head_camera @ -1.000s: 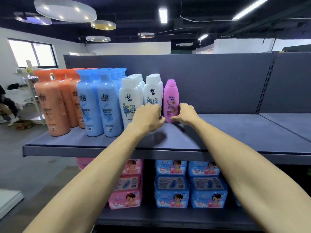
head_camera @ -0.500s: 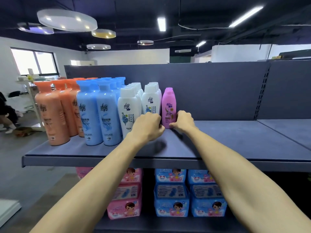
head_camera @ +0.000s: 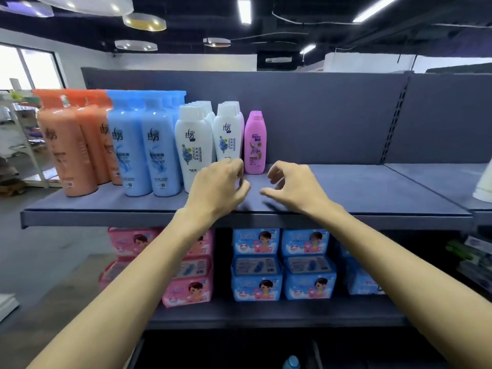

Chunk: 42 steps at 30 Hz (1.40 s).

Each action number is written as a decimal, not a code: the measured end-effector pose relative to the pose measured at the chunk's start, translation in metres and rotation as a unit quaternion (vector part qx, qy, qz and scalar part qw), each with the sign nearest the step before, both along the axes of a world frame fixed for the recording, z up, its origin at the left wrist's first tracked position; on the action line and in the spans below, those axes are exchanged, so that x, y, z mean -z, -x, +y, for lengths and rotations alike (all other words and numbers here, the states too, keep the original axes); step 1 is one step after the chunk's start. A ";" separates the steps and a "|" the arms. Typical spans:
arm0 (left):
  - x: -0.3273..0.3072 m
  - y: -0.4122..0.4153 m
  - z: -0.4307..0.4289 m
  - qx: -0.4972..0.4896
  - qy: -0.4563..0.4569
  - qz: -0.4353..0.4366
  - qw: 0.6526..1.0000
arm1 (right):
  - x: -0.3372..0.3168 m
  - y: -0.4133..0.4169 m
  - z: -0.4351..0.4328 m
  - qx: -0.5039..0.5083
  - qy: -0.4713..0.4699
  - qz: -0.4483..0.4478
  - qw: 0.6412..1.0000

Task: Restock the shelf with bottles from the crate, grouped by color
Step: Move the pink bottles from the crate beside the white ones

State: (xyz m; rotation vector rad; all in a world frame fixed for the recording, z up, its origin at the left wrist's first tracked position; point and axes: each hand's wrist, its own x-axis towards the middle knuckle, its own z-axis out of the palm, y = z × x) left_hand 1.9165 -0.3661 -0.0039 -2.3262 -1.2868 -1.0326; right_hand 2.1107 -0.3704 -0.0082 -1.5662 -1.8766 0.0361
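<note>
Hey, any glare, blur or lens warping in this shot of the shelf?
Head view: wide-angle warping tilts the orange bottles at the left edge; window blown out; small highlights on the blue bottles; left hand and right hand cast soft shadows on the shelf; pink bottle sharp.

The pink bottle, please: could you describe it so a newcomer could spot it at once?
On the grey upper shelf, look right of the white bottles. The pink bottle stands at the row's end, shorter and slimmer than they are.
</note>
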 end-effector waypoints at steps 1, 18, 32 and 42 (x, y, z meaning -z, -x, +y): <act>0.006 0.000 -0.008 0.004 -0.003 -0.006 1.000 | 0.005 -0.002 -0.013 -0.003 -0.006 0.003 1.000; 0.173 -0.031 -0.082 0.044 0.092 0.158 0.982 | 0.164 -0.018 -0.123 0.022 0.012 -0.205 0.978; 0.354 -0.031 -0.127 0.014 0.396 0.282 0.873 | 0.371 -0.010 -0.156 0.080 0.479 -0.113 0.867; 0.422 -0.026 -0.149 0.037 0.499 0.287 0.817 | 0.461 0.002 -0.170 0.126 0.603 -0.071 0.784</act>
